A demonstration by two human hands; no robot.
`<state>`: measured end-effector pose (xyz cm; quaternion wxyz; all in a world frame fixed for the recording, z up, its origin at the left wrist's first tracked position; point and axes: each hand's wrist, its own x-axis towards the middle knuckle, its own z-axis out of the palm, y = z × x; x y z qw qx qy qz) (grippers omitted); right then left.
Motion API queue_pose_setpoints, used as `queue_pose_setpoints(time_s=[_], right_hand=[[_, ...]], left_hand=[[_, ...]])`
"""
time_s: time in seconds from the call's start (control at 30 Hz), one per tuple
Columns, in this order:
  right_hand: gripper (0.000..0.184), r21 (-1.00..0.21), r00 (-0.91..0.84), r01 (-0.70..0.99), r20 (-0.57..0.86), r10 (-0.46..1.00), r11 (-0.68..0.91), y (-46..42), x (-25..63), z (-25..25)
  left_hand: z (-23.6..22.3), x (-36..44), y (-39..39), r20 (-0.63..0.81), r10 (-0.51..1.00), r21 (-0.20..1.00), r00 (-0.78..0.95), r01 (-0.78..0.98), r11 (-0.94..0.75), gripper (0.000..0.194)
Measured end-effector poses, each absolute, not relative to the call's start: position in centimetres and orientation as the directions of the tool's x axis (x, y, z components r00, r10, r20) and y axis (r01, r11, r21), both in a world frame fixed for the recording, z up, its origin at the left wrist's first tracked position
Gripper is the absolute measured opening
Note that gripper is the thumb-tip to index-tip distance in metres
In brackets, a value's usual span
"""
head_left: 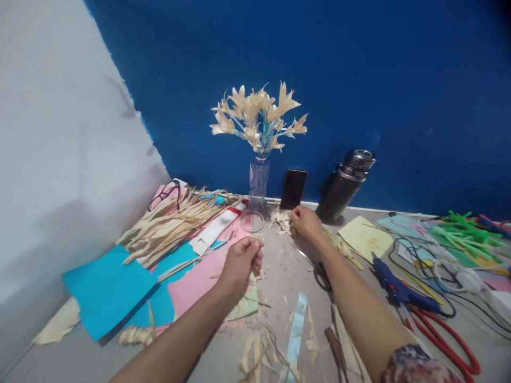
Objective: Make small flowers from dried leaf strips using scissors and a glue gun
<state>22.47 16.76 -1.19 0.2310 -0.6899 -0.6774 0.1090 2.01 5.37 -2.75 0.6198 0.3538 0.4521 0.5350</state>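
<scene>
Reaching toward twelve o'clock, we bring the fingertips of our right hand (306,223) to the edge of the small heap of pale cut pieces (281,220), which lies on the grey tabletop (279,290) between one and two o'clock from our left hand (239,262). The right thumb and fingers are drawn together there, though we cannot tell whether a piece is caught between them. Our left fingers are curled in toward the thumb over the pink paper (194,284); whether they pinch something thin, we cannot tell either. To do this well, we would best use a light, tip-only pinch, since such thin scraps look likely to crease or scatter, and keep the left hand low and steady nearby. The scissors (305,256) lie at about five o'clock from the heap, partly under our right forearm, so we should mind the wrist. The ring of tape (252,221) sits toward twelve o'clock from the left hand, near the clear vase (258,183) of pale flowers (259,109), and a careless sweep could knock either. The dry husk strips (171,229) lie near ten o'clock.
</scene>
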Motion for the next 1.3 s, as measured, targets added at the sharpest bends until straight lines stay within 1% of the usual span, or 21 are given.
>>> queue_pose_setpoints(time_s=[0.17, 0.27, 0.37, 0.43, 0.47, 0.5, 0.57, 0.67, 0.7, 0.77, 0.83, 0.93, 1.0, 1.07, 1.17, 1.23, 1.3], right_hand=[[0.022, -0.568, -0.003, 0.811, 0.235, 0.972, 0.14, 16.8, 22.9, -0.5], [0.023, -0.612, -0.024, 0.769, 0.264, 0.964, 0.187, 16.0, 22.5, 0.4], [0.026, -0.709, -0.133, 0.663, 0.206, 0.97, 0.241, 14.6, 21.6, 1.6], [0.026, -0.787, -0.271, 0.558, 0.128, 0.954, 0.264, 13.5, 20.9, 2.6], [0.025, -0.804, -0.346, 0.524, 0.099, 0.933, 0.28, 13.0, 20.5, 3.0], [0.023, -0.801, -0.409, 0.514, 0.086, 0.908, 0.307, 12.6, 20.2, 3.4], [0.018, -0.738, -0.48, 0.552, 0.101, 0.871, 0.389, 11.9, 19.6, 4.1], [0.015, -0.633, -0.51, 0.611, 0.145, 0.848, 0.476, 11.4, 19.4, 4.5], [0.014, -0.626, -0.516, 0.611, 0.149, 0.844, 0.484, 11.4, 19.4, 4.6], [0.014, -0.653, -0.531, 0.584, 0.142, 0.835, 0.482, 11.4, 19.7, 4.8], [0.015, -0.701, -0.529, 0.55, 0.128, 0.839, 0.454, 11.4, 20.0, 5.0], [0.017, -0.803, -0.511, 0.473, 0.086, 0.855, 0.363, 11.3, 20.2, 5.1], [0.019, -0.89, -0.517, 0.38, 0.021, 0.856, 0.251, 11.3, 20.0, 4.6], [0.023, -0.952, -0.551, 0.284, -0.066, 0.832, 0.113, 11.4, 19.5, 3.7], [0.03, -0.98, -0.62, 0.19, -0.165, 0.767, -0.057, 11.6, 18.9, 2.2], [0.034, -0.981, -0.649, 0.145, -0.192, 0.736, -0.128, 11.7, 18.5, 1.4], [0.033, -0.979, -0.662, 0.102, -0.2, 0.722, -0.178, 11.8, 18.4, 1.0]], left_hand=[[-2.8, 1.8, 5.5, -0.226, 0.972, 0.886, 0.059, -0.402, 0.231, 0.025], [-2.8, 1.7, 5.7, -0.206, 0.978, 0.9, 0.035, -0.384, 0.204, 0.025], [-2.8, 1.8, 5.8, -0.188, 0.982, 0.923, 0.008, -0.341, 0.179, 0.024], [-2.8, 1.9, 5.8, -0.189, 0.982, 0.927, 0.02, -0.327, 0.185, 0.023], [-2.8, 1.9, 5.7, -0.189, 0.982, 0.927, 0.03, -0.324, 0.188, 0.022], [-2.8, 1.9, 5.7, -0.188, 0.981, 0.927, 0.038, -0.323, 0.19, 0.02], [-2.8, 1.9, 5.6, -0.185, 0.982, 0.925, 0.048, -0.328, 0.19, 0.019], [-2.7, 2.0, 5.5, -0.168, 0.985, 0.922, 0.048, -0.346, 0.174, 0.018], [-2.6, 2.1, 5.5, -0.163, 0.986, 0.918, 0.044, -0.36, 0.167, 0.017], [-2.4, 2.3, 5.3, -0.158, 0.987, 0.911, 0.04, -0.38, 0.161, 0.017], [-2.1, 2.6, 5.1, -0.163, 0.986, 0.911, 0.042, -0.377, 0.166, 0.018], [-1.8, 2.7, 4.7, -0.155, 0.988, 0.942, -0.01, -0.303, 0.145, 0.025], [-1.5, 2.6, 4.6, -0.125, 0.989, 0.964, -0.077, -0.245, 0.103, 0.031], [-1.1, 2.5, 4.5, -0.087, 0.988, 0.976, -0.124, -0.211, 0.059, 0.034], [-0.1, 2.4, 4.3, -0.037, 0.99, 0.978, -0.135, -0.207, 0.008, 0.029], [0.6, 2.5, 4.1, -0.008, 0.993, 0.976, -0.118, -0.218, -0.018, 0.02], [1.1, 2.6, 4.0, -0.029, 0.994, 0.969, -0.102, -0.248, 0.003, 0.016]])
